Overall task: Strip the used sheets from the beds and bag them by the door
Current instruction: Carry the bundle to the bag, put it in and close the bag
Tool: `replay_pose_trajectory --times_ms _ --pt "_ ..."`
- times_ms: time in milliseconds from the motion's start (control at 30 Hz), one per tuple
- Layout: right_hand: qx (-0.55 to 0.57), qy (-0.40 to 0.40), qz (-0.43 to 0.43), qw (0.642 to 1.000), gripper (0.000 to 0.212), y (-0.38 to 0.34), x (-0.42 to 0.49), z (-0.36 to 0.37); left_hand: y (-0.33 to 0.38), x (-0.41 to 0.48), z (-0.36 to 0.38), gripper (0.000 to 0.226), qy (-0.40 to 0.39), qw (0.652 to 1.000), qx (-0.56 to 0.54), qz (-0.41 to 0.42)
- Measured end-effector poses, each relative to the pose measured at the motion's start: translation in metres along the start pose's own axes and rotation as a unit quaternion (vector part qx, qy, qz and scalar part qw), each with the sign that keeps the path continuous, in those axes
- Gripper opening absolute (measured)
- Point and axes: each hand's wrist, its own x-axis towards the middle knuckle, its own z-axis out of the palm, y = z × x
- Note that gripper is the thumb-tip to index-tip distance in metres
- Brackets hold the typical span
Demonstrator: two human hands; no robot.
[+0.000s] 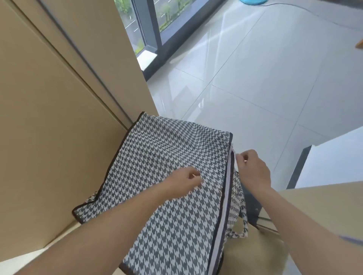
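Head view, looking down. Pale glossy floor tiles (pixel 265 82) fill the upper right of the frame, with reflections across them. Tall beige panels (pixel 49 98) take the whole left side, with a dark vertical groove between two of them. Houndstooth bag (pixel 167 157), black-and-white with dark edge trim, sits lower centre; its left edge is against the beige panels and its broad top panel faces the camera, lying fairly flat. Dark-framed window (pixel 149 23) at top centre, greenery and a road visible outside. White block-like surface (pixel 334 157) at the right edge, dark band at its base; beige surface (pixel 324 198) just below it, lower right. Both forearms enter from the bottom edge. Left hand (pixel 187 179) rests on the middle of the bag's top panel, fingers curled down onto the fabric; cannot tell whether it pinches cloth or only presses. Right hand (pixel 253 170) is at the bag's right edge, thumb and forefinger closed narrow on the upper end of the zip strip (pixel 225 186), a white-and-dark band running down that edge; the pull itself is too small to make out. Houndstooth handle loop (pixel 243 225) hangs off the bag's right side, below the right wrist. Blue object (pixel 251 1) cut off at the top edge.
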Motion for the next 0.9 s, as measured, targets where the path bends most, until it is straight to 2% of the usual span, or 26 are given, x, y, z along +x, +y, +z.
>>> replay_pose_trajectory --times_ms 100,200,267,333,400,500,567,633,800,900 --pt "-0.012 -0.04 0.027 0.999 0.029 -0.016 -0.02 0.013 -0.057 -0.001 -0.045 0.048 0.129 0.988 0.064 -0.057" --pt "-0.027 -0.034 0.074 0.996 0.06 -0.042 -0.047 0.028 -0.124 0.0 -0.095 0.063 0.242 0.95 0.136 -0.143" --pt "-0.041 -0.022 0.108 0.993 0.079 -0.056 -0.069 0.044 -0.165 0.005 -0.123 0.072 0.281 0.934 0.124 -0.18" --pt "-0.054 -0.018 0.147 0.987 0.088 -0.065 -0.092 0.062 -0.201 0.009 -0.144 0.081 0.279 0.929 0.099 -0.223" --pt "-0.063 -0.002 0.189 0.98 0.091 -0.07 -0.11 0.078 -0.233 0.016 -0.16 0.086 0.249 0.923 0.121 -0.268" --pt "-0.077 0.044 0.226 0.97 0.079 -0.073 -0.129 0.096 -0.265 0.032 -0.175 0.078 0.185 0.928 0.105 -0.306" --pt "-0.098 0.082 0.248 0.96 0.064 -0.069 -0.138 0.102 -0.278 0.04 -0.176 0.06 0.146 0.939 0.09 -0.297" --pt "-0.112 0.121 0.278 0.946 0.053 -0.06 -0.146 0.106 -0.283 0.045 -0.172 0.045 0.152 0.945 0.087 -0.276" --pt "-0.084 0.153 0.372 0.912 0.04 -0.036 -0.167 0.1 -0.248 0.038 -0.163 0.042 0.228 0.948 0.035 -0.219" --pt "-0.011 0.164 0.381 0.91 0.039 -0.028 -0.174 0.082 -0.185 0.021 -0.168 0.03 0.244 0.964 0.022 -0.105"
